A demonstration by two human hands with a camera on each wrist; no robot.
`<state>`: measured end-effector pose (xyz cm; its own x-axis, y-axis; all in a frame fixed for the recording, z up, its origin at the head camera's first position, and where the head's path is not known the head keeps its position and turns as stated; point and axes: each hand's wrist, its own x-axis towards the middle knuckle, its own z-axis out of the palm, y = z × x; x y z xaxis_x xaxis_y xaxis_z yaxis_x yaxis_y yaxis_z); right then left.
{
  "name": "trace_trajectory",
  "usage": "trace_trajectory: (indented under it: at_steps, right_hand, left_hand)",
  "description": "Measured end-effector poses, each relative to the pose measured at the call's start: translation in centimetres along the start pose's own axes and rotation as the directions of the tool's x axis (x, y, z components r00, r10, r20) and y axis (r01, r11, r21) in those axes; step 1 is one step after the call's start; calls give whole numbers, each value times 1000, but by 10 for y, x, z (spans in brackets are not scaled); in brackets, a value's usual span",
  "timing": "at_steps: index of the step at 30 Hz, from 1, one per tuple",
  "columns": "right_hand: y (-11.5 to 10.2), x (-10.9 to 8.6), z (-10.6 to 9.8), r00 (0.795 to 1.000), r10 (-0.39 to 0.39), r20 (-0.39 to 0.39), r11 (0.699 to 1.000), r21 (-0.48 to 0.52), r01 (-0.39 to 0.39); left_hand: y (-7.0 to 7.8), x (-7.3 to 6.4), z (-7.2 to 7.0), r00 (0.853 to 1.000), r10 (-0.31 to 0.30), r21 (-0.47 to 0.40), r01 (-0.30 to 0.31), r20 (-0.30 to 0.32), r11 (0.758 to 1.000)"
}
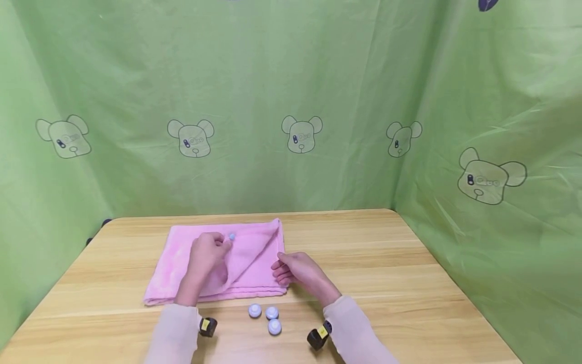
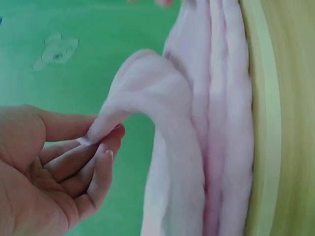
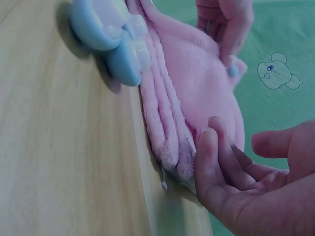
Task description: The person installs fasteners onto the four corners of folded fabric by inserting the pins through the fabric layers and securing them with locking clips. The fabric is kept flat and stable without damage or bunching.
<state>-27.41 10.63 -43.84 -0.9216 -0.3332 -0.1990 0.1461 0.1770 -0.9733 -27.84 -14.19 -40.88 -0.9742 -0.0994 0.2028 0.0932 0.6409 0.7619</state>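
A folded pink towel (image 1: 254,275) lies on the table with its top layer partly turned back diagonally. My left hand (image 1: 206,255) pinches the lifted edge of that layer between thumb and fingertips, and the cloth arches away from the grip in the left wrist view. Beside those fingertips shows a small light-blue spot (image 3: 233,71), too small to identify. At the towel's right edge, my right hand (image 1: 297,270) has its fingers loosely bent, thumb apart, nothing held between them. Its fingertips (image 3: 207,140) are close to the stacked folds; whether they touch cannot be told.
Three small light-blue round knob-like pieces (image 1: 274,326) rest on the wooden table (image 1: 386,283) in front of the towel, between the forearms. Green curtains (image 1: 254,76) with bear-head drawings hang behind and at both sides of the table.
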Motion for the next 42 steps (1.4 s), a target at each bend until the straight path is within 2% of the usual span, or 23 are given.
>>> trace_trajectory:
  at_steps: [3, 7, 15, 18, 22, 26, 29, 32, 34, 36, 38, 42]
  right_hand:
    - [0, 0, 0, 1000, 2, -3, 1000, -2, -2]
    - [1, 1, -1, 1000, 3, -7, 1000, 0, -3]
    - [-1, 2, -2, 1000, 1, -17, 1000, -11, -1]
    - [-2, 3, -1, 1000, -2, -18, 1000, -15, 1]
    - [-2, 2, -1, 1000, -5, -16, 1000, -26, 4]
    - [-2, 0, -2, 1000, -3, -22, 999, -39, 2]
    - [-2, -1, -3, 1000, -5, -24, 999, -40, 4]
    - [-2, -1, -4, 1000, -9, -16, 999, -36, 9]
    - [-1, 0, -4, 1000, -9, -12, 999, -32, 9]
    - [-1, 0, -5, 1000, -6, -13, 1000, -28, 6]
    - [-1, 1, -5, 1000, -1, -14, 1000, -20, 1]
    - [-1, 0, -5, 1000, -5, -9, 1000, -21, 5]
  left_hand:
    - [-11, 2, -6, 999, -36, 32, 37, -20, 999]
    - [-23, 2, -8, 996, -84, 65, 83, 6, 994]
    - [-34, 2, -10, 993, -107, 100, 101, 55, 990]
    - [-33, 3, -13, 992, -118, 123, 112, 47, 986]
    - [-27, 0, -16, 992, -127, 142, 125, 1, 982]
    - [-13, -2, -12, 996, -78, 137, 84, -49, 987]
    - [2, -4, -3, 998, -33, 116, 40, -57, 992]
    - [17, -8, 10, 1000, 23, 97, -21, -20, 995]
    - [26, -12, 19, 997, 70, 97, -72, 33, 993]
    - [34, -16, 29, 988, 107, 108, -118, 110, 987]
    - [40, -21, 37, 972, 121, 125, -148, 202, 981]
    - [45, -32, 49, 922, 127, 165, -198, 366, 966]
